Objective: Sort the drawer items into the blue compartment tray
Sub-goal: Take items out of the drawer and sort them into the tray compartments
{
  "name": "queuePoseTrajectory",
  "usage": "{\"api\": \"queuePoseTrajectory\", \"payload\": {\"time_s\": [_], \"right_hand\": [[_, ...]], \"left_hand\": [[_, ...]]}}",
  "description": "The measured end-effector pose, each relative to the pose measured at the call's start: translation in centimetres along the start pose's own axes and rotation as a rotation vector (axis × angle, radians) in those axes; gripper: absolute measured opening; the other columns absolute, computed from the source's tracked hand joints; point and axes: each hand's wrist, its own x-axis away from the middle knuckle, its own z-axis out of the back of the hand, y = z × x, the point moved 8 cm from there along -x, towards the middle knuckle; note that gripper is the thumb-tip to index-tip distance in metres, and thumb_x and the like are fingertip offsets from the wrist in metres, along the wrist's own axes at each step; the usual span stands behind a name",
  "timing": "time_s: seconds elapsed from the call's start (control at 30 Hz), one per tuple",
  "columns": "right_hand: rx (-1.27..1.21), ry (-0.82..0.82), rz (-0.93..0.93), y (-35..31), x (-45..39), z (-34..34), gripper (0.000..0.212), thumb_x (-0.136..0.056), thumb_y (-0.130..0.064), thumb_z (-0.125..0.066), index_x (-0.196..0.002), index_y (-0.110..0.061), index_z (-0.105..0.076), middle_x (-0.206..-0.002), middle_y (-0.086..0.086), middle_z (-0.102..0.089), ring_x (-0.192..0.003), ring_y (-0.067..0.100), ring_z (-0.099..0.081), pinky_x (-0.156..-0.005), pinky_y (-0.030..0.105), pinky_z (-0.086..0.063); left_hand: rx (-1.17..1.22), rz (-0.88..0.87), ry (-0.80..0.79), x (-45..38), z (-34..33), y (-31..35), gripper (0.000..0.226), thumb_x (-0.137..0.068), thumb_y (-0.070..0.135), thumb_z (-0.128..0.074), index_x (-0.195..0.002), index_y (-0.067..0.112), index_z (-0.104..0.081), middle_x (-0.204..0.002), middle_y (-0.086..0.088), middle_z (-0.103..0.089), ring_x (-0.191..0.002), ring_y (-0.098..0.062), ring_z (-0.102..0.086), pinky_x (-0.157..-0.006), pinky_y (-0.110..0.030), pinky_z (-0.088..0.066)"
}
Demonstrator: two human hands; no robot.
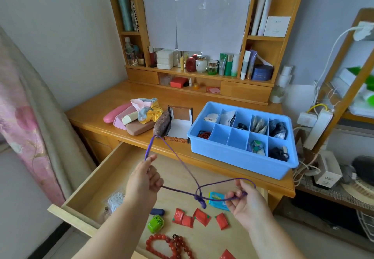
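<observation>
Both hands, left hand (pixel 144 179) and right hand (pixel 245 200), pinch a purple cord (pixel 178 158) above the open drawer (pixel 97 179). The blue tray (pixel 232 157) stands at two o'clock; red packets (pixel 200 217) lie at six o'clock.

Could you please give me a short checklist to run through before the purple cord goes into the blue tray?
1. Both hands hold the purple cord: left hand and right hand each grip it: ok.
2. Cord coiled small enough for a compartment: loops spread wide, knot hanging: not ok.
3. Blue tray has free compartments: two in the front row look empty: ok.
4. Tray steady on the desk: its front right corner overhangs the edge: cannot tell.
5. Cord clear of the drawer items: held above them: ok.
</observation>
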Motion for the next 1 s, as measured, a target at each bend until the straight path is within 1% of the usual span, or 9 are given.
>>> {"api": "queuePoseTrajectory", "payload": {"time_s": [0.2, 0.3, 0.37, 0.47, 0.63, 0.73, 0.8, 0.9, 1.0], "right_hand": [[-0.170, 0.083, -0.021, 1.4, -0.7, 2.0, 0.020, -0.097, -0.014, -0.043, -0.092, -0.012, -0.062, -0.047, 0.000, -0.048, -0.045, 0.013, -0.047, -0.061, 0.028, -0.044], [-0.226, 0.030, -0.020, 1.9, -0.7, 1.4, 0.022, -0.099, -0.015, -0.041, -0.102, -0.010, -0.062, -0.080, 0.009, -0.074, -0.039, 0.011, -0.045, -0.063, 0.027, -0.045], [-0.244, -0.038, 0.024, 1.7, -0.5, 0.6, 0.022, -0.100, -0.020, -0.041, -0.105, -0.011, -0.060, -0.098, 0.011, -0.074, -0.061, 0.016, -0.060, -0.071, 0.032, -0.049], [-0.122, -0.207, 0.052, 1.5, 0.3, -1.3, 0.027, -0.099, -0.028, -0.039, -0.103, -0.010, -0.059, -0.110, 0.015, -0.070, -0.098, 0.031, -0.066, -0.085, 0.041, -0.051], [0.043, -0.517, -0.192, 3.7, 2.6, -5.0, 0.067, -0.084, -0.066, -0.039, -0.118, -0.011, -0.058, -0.125, 0.015, -0.063, -0.058, 0.032, -0.066, -0.052, 0.033, -0.053], [0.140, -0.559, -0.245, 3.9, 3.1, -5.6, 0.087, -0.066, -0.081, -0.042, -0.122, -0.017, -0.060, -0.128, 0.013, -0.061, -0.064, 0.035, -0.068, -0.045, 0.028, -0.049], [0.132, -0.497, -0.141, 2.7, 2.2, -4.8, 0.089, -0.065, -0.080, -0.042, -0.116, -0.010, -0.061, -0.123, 0.013, -0.064, -0.081, 0.035, -0.068, -0.054, 0.034, -0.052], [0.098, -0.388, 0.113, 0.3, 0.9, -3.4, 0.069, -0.076, -0.071, -0.039, -0.095, -0.008, -0.060, -0.122, 0.008, -0.066, -0.115, 0.024, -0.057, -0.092, 0.043, -0.045], [0.166, -0.272, 0.191, 0.3, -0.1, -2.2, 0.032, -0.097, -0.038, -0.041, -0.099, -0.009, -0.053, -0.116, 0.011, -0.068, -0.115, 0.024, -0.058, -0.099, 0.044, -0.041]], "left_hand": [[0.057, 0.044, 0.206, -0.8, 3.8, -0.3, 0.018, -0.100, 0.019, -0.042, -0.093, 0.012, -0.058, -0.041, 0.008, -0.022, -0.031, -0.008, -0.018, -0.033, -0.015, -0.019], [0.073, 0.069, 0.252, -0.6, 4.2, -0.6, 0.021, -0.101, 0.019, -0.040, -0.094, 0.012, -0.058, -0.041, 0.007, -0.024, -0.032, -0.008, -0.018, -0.033, -0.016, -0.018], [0.057, 0.094, 0.253, -0.5, 4.2, -0.5, 0.020, -0.101, 0.018, -0.040, -0.094, 0.011, -0.058, -0.044, 0.006, -0.026, -0.032, -0.008, -0.019, -0.033, -0.016, -0.018], [-0.141, 0.221, 0.119, 0.1, 3.3, -1.3, 0.015, -0.098, 0.012, -0.046, -0.098, 0.007, -0.060, -0.046, 0.004, -0.031, -0.031, -0.006, -0.021, -0.032, -0.013, -0.018], [-0.606, 0.448, -0.339, 3.1, 1.8, -5.9, 0.026, -0.100, 0.015, -0.042, -0.114, 0.014, -0.063, -0.057, -0.005, -0.047, -0.038, -0.009, -0.025, -0.035, -0.018, -0.027], [-0.543, 0.418, -0.308, 2.6, 2.1, -6.6, 0.028, -0.102, 0.020, -0.038, -0.117, 0.020, -0.061, -0.054, -0.004, -0.044, -0.038, -0.009, -0.023, -0.037, -0.017, -0.025], [-0.488, 0.409, -0.188, 1.4, 3.4, -6.3, 0.028, -0.102, 0.020, -0.036, -0.117, 0.015, -0.059, -0.051, -0.002, -0.039, -0.036, -0.008, -0.019, -0.037, -0.015, -0.019], [-0.354, 0.465, -0.038, 0.1, 6.1, -6.2, 0.025, -0.101, 0.019, -0.040, -0.115, 0.010, -0.059, -0.051, -0.001, -0.034, -0.033, -0.007, -0.018, -0.034, -0.013, -0.016], [-0.286, 0.489, -0.001, -0.1, 7.5, -6.5, 0.024, -0.100, 0.019, -0.042, -0.115, 0.010, -0.059, -0.050, -0.001, -0.033, -0.033, -0.007, -0.018, -0.033, -0.013, -0.017]]}}
